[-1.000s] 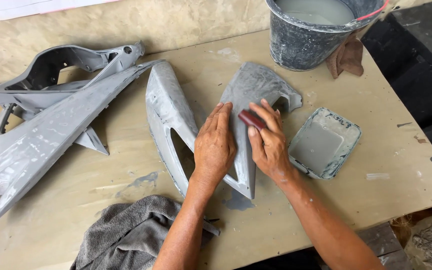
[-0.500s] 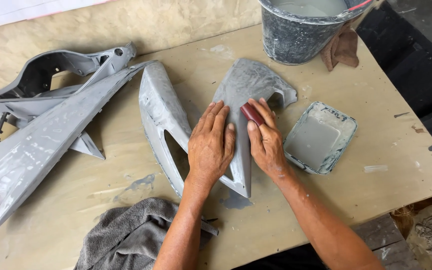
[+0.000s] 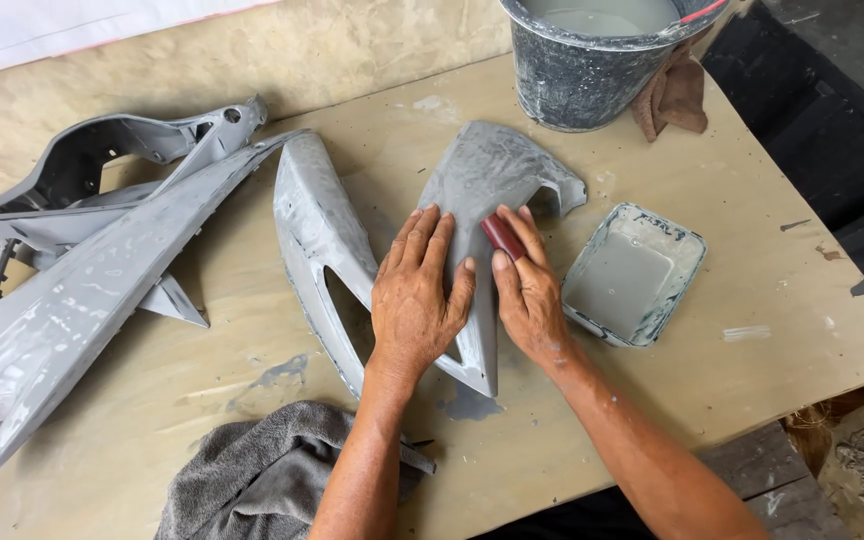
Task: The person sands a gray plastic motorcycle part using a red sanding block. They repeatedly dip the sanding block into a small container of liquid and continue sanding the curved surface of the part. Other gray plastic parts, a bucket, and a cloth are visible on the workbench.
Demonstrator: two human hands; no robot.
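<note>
Since the earlier frame the right hand (image 3: 530, 292) is sitting a little lower on the grey body panel (image 3: 482, 200), and the left hand (image 3: 418, 295) is resting flatter beside it. The panel is lying in the middle of the counter (image 3: 752, 380), its pointed lower end partly hidden under both palms. The right grip is closing around a small dark red sanding block (image 3: 503, 236), only one end of which is showing past the fingers. The left grip is lying open, fingers spread and pressed flat on the panel, holding nothing. Both forearms are running off the bottom edge. Just left of the panel a second grey panel (image 3: 317, 230) is lying, touching it. Just right of the panel a shallow rectangular tray (image 3: 634, 272) of grey water is sitting. Beyond the panel a grey bucket (image 3: 592, 70) is standing, its top cut off. Far left of the panel larger grey fairing pieces (image 3: 92, 280) are lying stacked, and below it a grey towel (image 3: 252, 475) is bunching at the edge.
</note>
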